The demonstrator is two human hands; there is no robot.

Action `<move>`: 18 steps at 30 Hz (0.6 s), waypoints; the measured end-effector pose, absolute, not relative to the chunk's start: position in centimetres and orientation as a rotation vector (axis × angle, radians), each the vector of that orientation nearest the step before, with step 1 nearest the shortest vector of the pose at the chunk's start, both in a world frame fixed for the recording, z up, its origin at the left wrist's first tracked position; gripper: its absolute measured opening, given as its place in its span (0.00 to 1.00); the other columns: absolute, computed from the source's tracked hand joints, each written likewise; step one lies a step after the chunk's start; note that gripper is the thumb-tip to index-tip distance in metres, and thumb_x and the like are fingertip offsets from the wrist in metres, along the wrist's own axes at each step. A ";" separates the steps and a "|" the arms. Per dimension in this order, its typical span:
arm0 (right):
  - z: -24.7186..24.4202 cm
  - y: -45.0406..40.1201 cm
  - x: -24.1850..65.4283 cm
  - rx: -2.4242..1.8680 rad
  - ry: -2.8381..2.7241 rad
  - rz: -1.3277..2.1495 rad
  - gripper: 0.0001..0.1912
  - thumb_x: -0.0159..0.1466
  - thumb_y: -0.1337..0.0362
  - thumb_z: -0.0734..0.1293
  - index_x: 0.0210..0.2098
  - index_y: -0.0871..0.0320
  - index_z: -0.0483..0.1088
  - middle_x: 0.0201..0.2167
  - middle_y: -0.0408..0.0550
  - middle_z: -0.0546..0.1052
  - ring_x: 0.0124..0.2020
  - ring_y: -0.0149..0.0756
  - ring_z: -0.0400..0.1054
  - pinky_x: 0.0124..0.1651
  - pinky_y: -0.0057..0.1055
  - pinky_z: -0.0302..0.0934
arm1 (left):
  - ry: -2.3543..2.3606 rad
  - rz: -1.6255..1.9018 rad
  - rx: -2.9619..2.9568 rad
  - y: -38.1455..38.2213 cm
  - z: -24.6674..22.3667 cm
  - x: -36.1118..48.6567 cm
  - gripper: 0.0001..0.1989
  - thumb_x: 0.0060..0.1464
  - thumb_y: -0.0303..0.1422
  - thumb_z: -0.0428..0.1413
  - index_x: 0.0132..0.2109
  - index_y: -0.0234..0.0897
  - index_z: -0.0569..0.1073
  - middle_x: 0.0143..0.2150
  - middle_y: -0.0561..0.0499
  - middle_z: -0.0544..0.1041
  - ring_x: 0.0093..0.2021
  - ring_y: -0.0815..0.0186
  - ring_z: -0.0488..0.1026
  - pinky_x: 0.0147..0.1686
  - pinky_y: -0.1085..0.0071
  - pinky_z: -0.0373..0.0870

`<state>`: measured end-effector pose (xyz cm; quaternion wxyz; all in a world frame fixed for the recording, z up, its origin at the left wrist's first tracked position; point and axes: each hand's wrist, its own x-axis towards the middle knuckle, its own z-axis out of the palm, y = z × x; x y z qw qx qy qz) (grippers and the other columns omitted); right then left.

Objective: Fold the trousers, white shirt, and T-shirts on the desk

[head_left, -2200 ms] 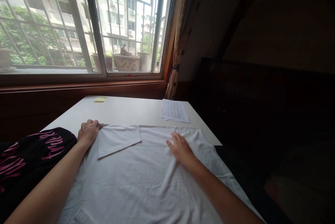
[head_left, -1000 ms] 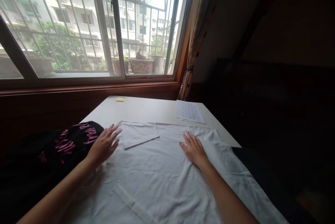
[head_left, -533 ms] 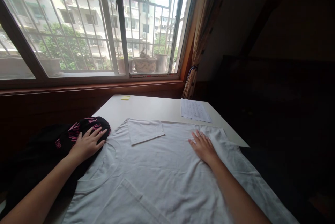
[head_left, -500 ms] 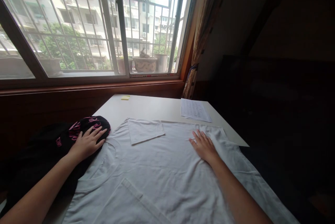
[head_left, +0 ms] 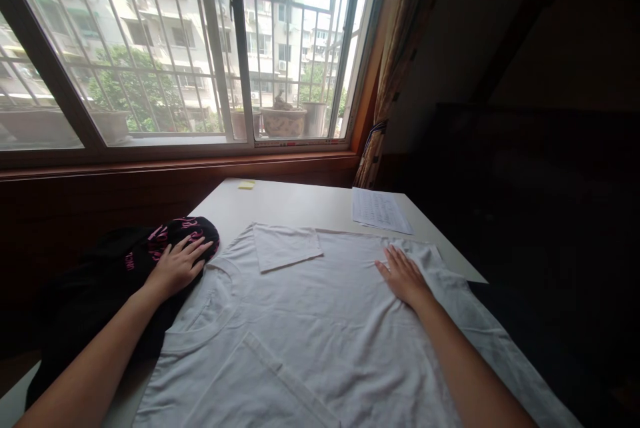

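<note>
A white T-shirt (head_left: 330,301) lies spread over the table, its neckline toward the left and its sleeves folded in across the body. My right hand (head_left: 403,276) rests flat on the shirt near its far right part, fingers stretched out, with creases around it. On the left, my left hand (head_left: 179,268) lies with fingers spread on a black garment (head_left: 133,258) that has pink lettering. That dark cloth sits at the table's left edge, beside the shirt's collar. Neither hand grips anything.
The white table (head_left: 295,198) carries a small yellow sticky note (head_left: 246,185) and printed sheets of paper (head_left: 381,210) at its far side. Beyond it are a barred window and a tied curtain (head_left: 371,155). The right side of the room is dark.
The whole view has shifted slightly, so things appear a little further right. My right hand seems to have slid slightly right on the shirt; my left hand stays on the black garment.
</note>
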<state>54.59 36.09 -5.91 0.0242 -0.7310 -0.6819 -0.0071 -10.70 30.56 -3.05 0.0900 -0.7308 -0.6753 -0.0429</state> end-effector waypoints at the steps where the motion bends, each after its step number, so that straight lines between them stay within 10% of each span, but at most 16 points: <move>1: -5.8 36.1 54.6 -2.261 -2.109 -0.021 0.41 0.73 0.42 0.44 0.76 0.61 0.46 0.78 0.48 0.44 0.77 0.41 0.36 0.76 0.46 0.36 | -2.014 -0.135 -2.165 30.5 -3.1 -10.6 0.29 0.66 0.42 0.45 0.72 0.51 0.61 0.74 0.51 0.62 0.75 0.48 0.49 0.68 0.36 0.48; 18: -4.3 32.4 46.1 -2.026 -2.272 0.074 0.37 0.75 0.47 0.50 0.74 0.64 0.50 0.77 0.54 0.46 0.77 0.44 0.38 0.75 0.49 0.33 | -2.059 -0.096 -2.119 30.4 -2.8 -10.0 0.29 0.67 0.43 0.44 0.73 0.53 0.59 0.75 0.53 0.59 0.76 0.50 0.47 0.69 0.39 0.43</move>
